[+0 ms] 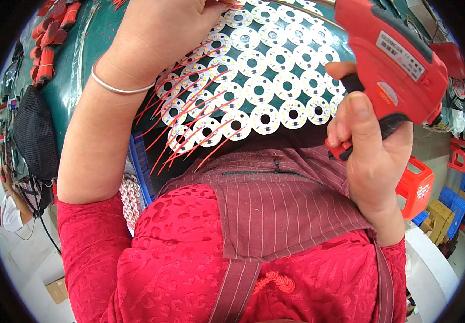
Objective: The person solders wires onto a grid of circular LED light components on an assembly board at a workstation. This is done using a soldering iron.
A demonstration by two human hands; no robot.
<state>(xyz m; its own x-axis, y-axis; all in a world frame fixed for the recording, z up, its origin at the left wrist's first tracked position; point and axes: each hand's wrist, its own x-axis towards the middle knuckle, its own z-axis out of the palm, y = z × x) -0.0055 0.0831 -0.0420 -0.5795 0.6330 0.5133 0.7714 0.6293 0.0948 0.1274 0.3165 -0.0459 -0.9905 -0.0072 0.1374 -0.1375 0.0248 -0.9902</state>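
Note:
My right hand (370,134) is wrapped around the handle of a red and black soldering gun (389,70), its metal tip part reaching left over the boards. At the top edge my left hand (170,35) bends over the far boards. Its fingertips are partly cut off by the frame, and a red wire (230,4) shows at them. Below lie rows of round white circuit boards (259,90), each with a centre hole. Thin red wires (160,156) stick out from the boards on the left and hang past the near edge.
Bundles of red wire (46,63) lie on the green tabletop (84,46) at far left, near a black mesh bag (34,132). A red stool (415,185) and blue crates (455,207) stand at right. Another person (9,207) is at far left.

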